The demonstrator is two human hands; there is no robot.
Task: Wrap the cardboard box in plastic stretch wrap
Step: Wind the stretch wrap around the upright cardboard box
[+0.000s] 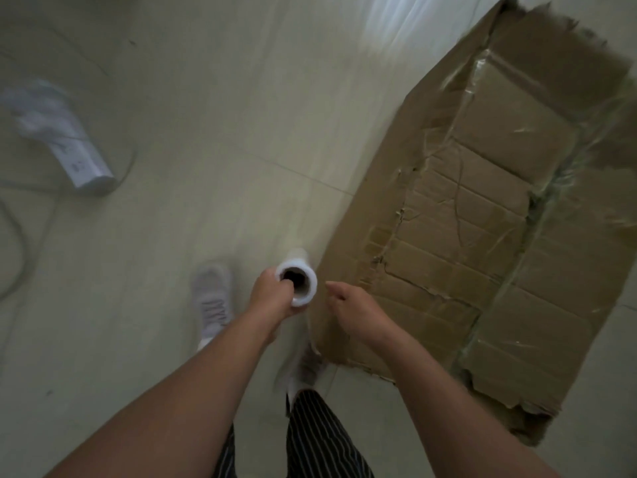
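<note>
A large brown cardboard box [489,215] stands on the floor at the right, its torn top flaps shiny with clear plastic film. My left hand [272,298] grips a white roll of stretch wrap [298,281] held upright, with fingers tucked into its hollow core. The roll hangs just left of the box's near corner. A faint sheet of film seems to run from the roll toward that corner. My right hand [355,313] hovers beside the roll in front of the box's side, fingers loosely curled with nothing clearly in them.
Pale tiled floor [193,139] spreads to the left. A white power strip [69,146] with cables lies at the far left. My two feet in light shoes [212,301] and striped trousers are below the hands, close to the box's corner.
</note>
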